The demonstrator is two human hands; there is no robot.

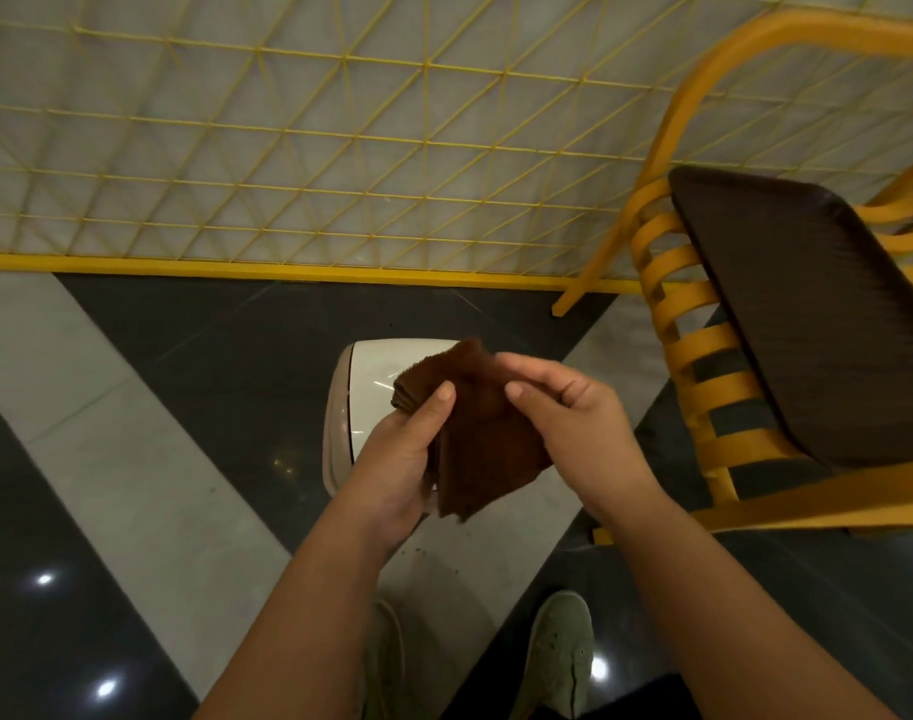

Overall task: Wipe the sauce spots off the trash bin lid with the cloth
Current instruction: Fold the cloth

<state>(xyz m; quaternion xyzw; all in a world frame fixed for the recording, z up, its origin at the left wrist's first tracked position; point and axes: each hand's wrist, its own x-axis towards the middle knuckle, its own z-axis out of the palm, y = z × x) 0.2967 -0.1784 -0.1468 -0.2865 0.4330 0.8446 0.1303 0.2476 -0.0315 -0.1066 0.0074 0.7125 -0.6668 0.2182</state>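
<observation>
Both forearms enter from the lower edge of the frame and meet at centre. Left hand (402, 449): closed on the cloth (483, 439), thumb pressed on the upper face, fingers wrapped under the folded left edge. Right hand (574, 418): fingertips pinching the upper right edge of the same cloth, thumb on top. Cloth: brown, folded into several layers, held in the air between the two hands, its lower corner hanging free.

Trash bin lid (363, 392): white, glossy, rounded corners, directly below and behind the cloth, on the floor side of the hands. Most of the lid is covered by the cloth and hands; sauce spots on the lid cannot be made out from this angle. Contact between cloth and lid appears absent, though the overlap makes this uncertain.

Green shoes (558, 657) stand on the dark floor below. Yellow chair (704, 356) with a dark seat stands to the right; a yellow wire grid (288, 148) runs behind the bin.
</observation>
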